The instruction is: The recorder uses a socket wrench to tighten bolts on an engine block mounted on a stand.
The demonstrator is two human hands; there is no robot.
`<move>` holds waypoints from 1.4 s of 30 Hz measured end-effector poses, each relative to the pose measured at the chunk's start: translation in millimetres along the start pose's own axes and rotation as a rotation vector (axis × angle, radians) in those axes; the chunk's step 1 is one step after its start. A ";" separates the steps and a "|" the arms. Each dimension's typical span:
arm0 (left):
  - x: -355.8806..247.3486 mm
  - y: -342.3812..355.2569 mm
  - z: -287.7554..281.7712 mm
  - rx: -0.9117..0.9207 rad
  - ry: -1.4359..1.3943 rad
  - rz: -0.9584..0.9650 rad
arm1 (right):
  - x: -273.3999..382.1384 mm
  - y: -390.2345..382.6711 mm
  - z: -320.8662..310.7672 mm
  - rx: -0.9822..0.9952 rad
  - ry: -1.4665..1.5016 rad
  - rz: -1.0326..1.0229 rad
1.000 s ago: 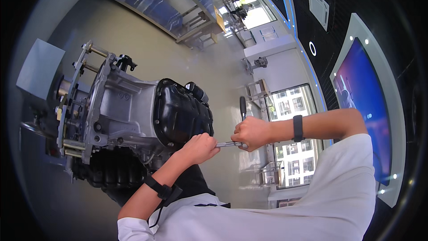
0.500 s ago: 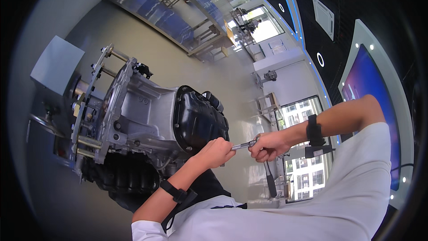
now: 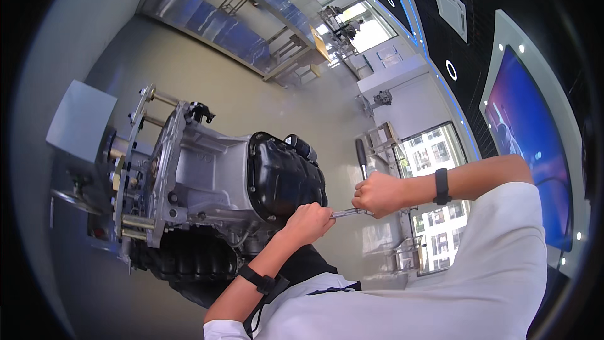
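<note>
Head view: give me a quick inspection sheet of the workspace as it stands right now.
Surface: plain grey floor; no bench in view.
Job's things: engine on a metal stand, black oil pan facing the person; ratchet wrench beside the pan.
Clutter: nothing seen.
Grip: left hand closed on the wrench's head end; right hand fisted round its black handle.
Cables: thin black cord hanging from the left wristband.
Surroundings: glass display cases, windows, large blue screen.
</note>
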State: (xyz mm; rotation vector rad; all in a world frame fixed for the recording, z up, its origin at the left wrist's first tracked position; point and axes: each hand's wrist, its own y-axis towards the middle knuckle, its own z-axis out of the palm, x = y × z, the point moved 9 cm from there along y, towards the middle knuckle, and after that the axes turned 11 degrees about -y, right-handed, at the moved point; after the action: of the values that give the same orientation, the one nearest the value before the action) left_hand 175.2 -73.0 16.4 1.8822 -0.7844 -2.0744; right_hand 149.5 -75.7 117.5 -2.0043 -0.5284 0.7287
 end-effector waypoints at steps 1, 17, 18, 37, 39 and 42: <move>1.9 5.4 -2.3 0.007 0.056 -0.017 | -8.9 1.7 4.6 0.065 0.103 0.041; 25.3 -15.3 6.6 0.143 -0.002 -0.439 | -27.6 16.6 32.5 -0.444 0.490 -0.494; 36.8 -20.7 -0.7 0.099 0.007 -0.450 | -31.4 19.1 32.8 -0.663 0.454 -0.523; -43.0 23.0 -7.6 -0.144 -0.040 -0.199 | 1.0 -32.4 83.6 -0.397 1.045 -0.525; -45.3 18.7 -11.3 -0.192 -0.045 -0.132 | -0.8 -30.4 74.2 -0.402 0.781 -0.459; -43.3 12.3 -20.1 -0.236 -0.132 -0.137 | -31.1 -34.2 41.8 -0.552 0.443 -0.278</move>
State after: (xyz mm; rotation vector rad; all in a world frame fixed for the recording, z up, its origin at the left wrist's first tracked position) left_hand 198.9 -65.8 59.0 1.7297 -0.4225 -2.2790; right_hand 95.7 -52.4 138.7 -2.4320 -0.7742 -0.0558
